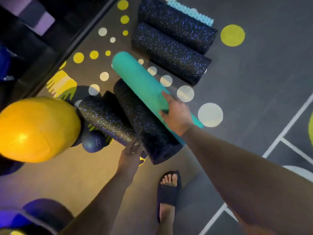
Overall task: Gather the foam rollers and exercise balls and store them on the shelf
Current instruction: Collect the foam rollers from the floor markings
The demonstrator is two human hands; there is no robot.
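My right hand (176,114) grips a long teal foam roller (137,77), which lies tilted across a black speckled roller (145,122). My left hand (130,153) touches the near end of a second black speckled roller (106,119) beside it; whether its fingers curl round the roller is unclear. Two more black speckled rollers (171,53) (176,22) lie side by side farther off, with a light blue ridged roller (191,12) behind them. A big yellow exercise ball (37,129) sits at the left, and a small dark blue ball (94,141) lies next to it.
A dark shelf unit (42,41) with purple blocks (39,19) stands at the upper left. A purple ball (42,212) shows at the bottom left. My sandalled foot (167,189) stands on the grey floor (254,82), which has painted dots and white lines.
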